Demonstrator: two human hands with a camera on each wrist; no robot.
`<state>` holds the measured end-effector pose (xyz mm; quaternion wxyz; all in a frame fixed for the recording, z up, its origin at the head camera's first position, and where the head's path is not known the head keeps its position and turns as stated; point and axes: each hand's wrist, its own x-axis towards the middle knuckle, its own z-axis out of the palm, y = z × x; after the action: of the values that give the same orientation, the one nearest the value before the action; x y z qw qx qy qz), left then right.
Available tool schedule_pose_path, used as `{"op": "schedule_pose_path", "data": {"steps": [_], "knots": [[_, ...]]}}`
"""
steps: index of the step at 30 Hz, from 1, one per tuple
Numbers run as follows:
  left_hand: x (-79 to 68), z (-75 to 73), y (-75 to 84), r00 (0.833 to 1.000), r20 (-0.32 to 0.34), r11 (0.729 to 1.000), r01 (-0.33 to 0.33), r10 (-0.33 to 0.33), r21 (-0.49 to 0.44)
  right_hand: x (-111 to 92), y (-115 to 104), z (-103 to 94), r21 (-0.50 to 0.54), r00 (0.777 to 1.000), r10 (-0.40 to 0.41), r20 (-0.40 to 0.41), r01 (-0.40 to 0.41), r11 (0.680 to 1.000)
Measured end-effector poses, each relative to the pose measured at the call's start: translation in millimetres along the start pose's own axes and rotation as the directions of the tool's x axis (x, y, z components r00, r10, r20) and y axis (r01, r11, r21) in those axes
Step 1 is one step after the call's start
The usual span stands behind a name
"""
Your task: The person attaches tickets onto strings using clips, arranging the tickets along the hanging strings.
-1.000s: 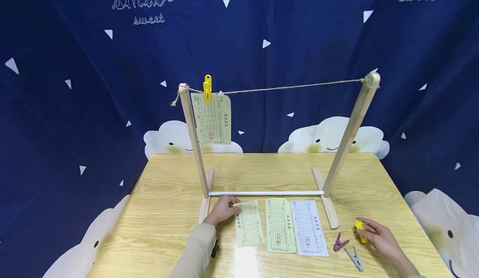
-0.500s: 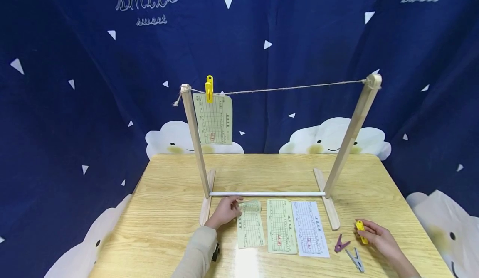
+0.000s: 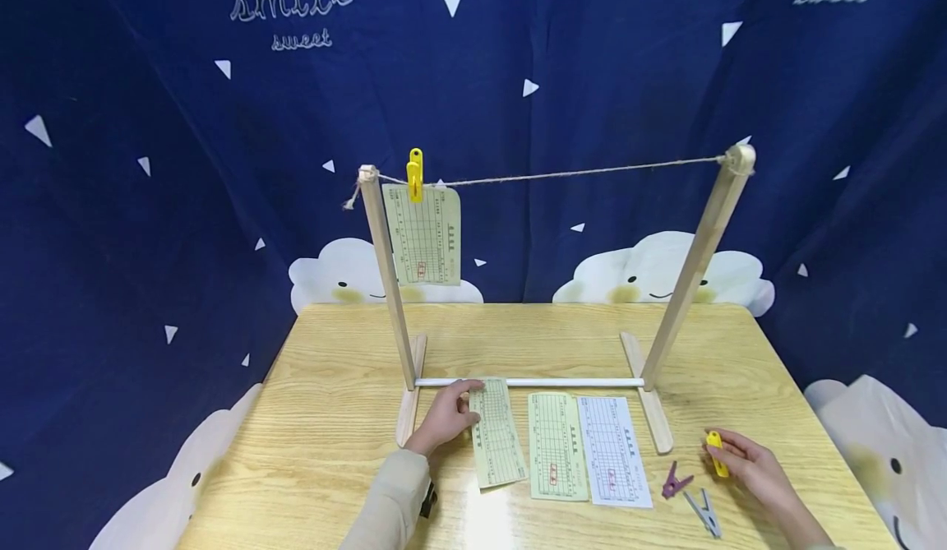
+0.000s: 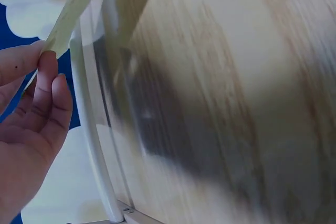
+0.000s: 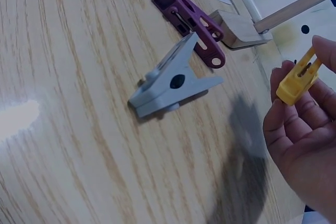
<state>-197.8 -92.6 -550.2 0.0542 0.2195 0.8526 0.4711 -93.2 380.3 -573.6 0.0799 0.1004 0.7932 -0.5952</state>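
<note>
My left hand pinches the upper left edge of a pale yellow printed slip, whose top edge overlaps the white crossbar in the head view. In the left wrist view the slip slants up from between thumb and fingers, raised off the wood. On the right, my right hand holds a yellow clothespin between thumb and fingers above the table. A purple clothespin and a grey clothespin lie beside that hand. Between the hands, a yellow-green slip and a white slip lie flat side by side.
A wooden frame with a left post and right post carries a twine line. Near its left end another yellow clothespin holds a hanging slip. A white crossbar joins the feet.
The slip in my left hand has risen from the table and shifted toward the crossbar, after curling at its top. My right hand stays nearly still with the yellow clothespin.
</note>
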Motion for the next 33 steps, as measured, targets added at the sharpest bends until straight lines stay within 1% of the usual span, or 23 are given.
{"op": "schedule_pose_path", "data": {"steps": [3,4,5,8,11,17,19,20,24,30,32,33], "knots": [[0.0,-0.7,2.0,1.000,-0.019,1.000,-0.003,0.003,0.006,1,2,-2.0,0.013,1.000,-0.021,0.016,0.021,1.000],[0.1,-1.0,2.6,1.000,-0.025,1.000,-0.006,0.006,0.012,1,1,-1.3,0.015,1.000,-0.021,0.000,0.021,1.000],[0.2,-1.2,2.9,0.999,-0.033,1.000,-0.009,0.010,0.019,0,-1,-0.6,0.005,1.000,-0.021,-0.002,0.021,1.000],[0.5,-1.9,3.5,0.999,-0.047,0.999,-0.023,0.025,0.039,-4,-10,3.3,-0.031,0.999,-0.011,-0.043,0.009,0.999],[0.3,-3.2,5.7,0.998,-0.056,0.998,-0.041,0.043,0.047,-3,-12,3.2,-0.038,0.999,-0.008,-0.049,0.007,0.999],[-0.4,-5.6,11.6,0.996,-0.055,0.997,-0.067,0.070,0.047,13,12,-6.5,0.047,0.999,-0.040,-0.030,0.041,0.998],[-0.6,-6.1,13.8,0.996,-0.050,0.996,-0.071,0.074,0.051,15,17,-8.7,0.051,0.998,-0.058,-0.019,0.059,0.997],[-0.7,-6.3,14.9,0.996,-0.050,0.996,-0.071,0.074,0.053,15,16,-9.1,0.038,0.997,-0.076,-0.007,0.076,0.996],[-0.8,-7.7,20.4,0.994,-0.056,0.994,-0.085,0.088,0.064,10,2,-6.4,-0.012,0.993,-0.121,0.012,0.121,0.993],[-1.0,-10.3,28.9,0.988,-0.077,0.987,-0.129,0.137,0.091,-5,-32,6.8,-0.069,0.989,-0.146,-0.039,0.143,0.987],[-0.7,-10.9,31.8,0.984,-0.084,0.984,-0.146,0.154,0.100,-6,-37,8.9,-0.074,0.987,-0.152,-0.051,0.149,0.986],[-0.4,-11.3,32.9,0.982,-0.089,0.982,-0.157,0.166,0.106,-6,-39,8.6,-0.082,0.986,-0.164,-0.039,0.160,0.984]]}}
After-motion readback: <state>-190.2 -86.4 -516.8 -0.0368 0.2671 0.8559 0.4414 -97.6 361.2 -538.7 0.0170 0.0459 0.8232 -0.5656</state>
